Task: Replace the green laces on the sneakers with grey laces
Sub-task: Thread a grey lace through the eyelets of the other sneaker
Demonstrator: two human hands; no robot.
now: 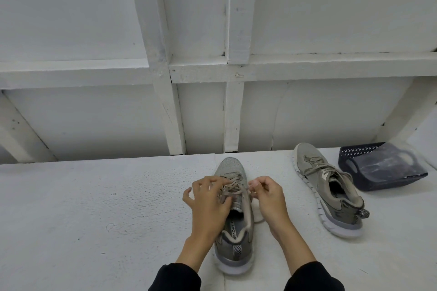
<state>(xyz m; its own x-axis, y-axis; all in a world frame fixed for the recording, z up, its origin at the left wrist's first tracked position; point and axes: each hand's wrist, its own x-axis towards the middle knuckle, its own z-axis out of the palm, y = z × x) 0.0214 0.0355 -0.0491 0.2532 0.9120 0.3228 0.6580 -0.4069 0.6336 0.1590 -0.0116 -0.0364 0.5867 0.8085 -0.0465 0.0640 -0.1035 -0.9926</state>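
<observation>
A grey-green sneaker (pixel 233 253) stands in front of me on the white surface, toe pointing away, with a pale grey-green lace (pixel 233 183) through its eyelets. My left hand (pixel 208 203) rests on the tongue, its fingers on the crossed lace. My right hand (pixel 268 196) pinches a lace end at the shoe's right side. A loose stretch of lace (pixel 259 220) trails on the surface below that hand. The second sneaker (pixel 331 196) lies to the right, laced, with nobody touching it.
A dark blue plastic basket (pixel 354 163) holding a clear plastic bag sits at the far right, just beyond the second sneaker. A white panelled wall (pixel 203 106) rises behind the surface. Bare white surface (pixel 94 208) stretches to the left.
</observation>
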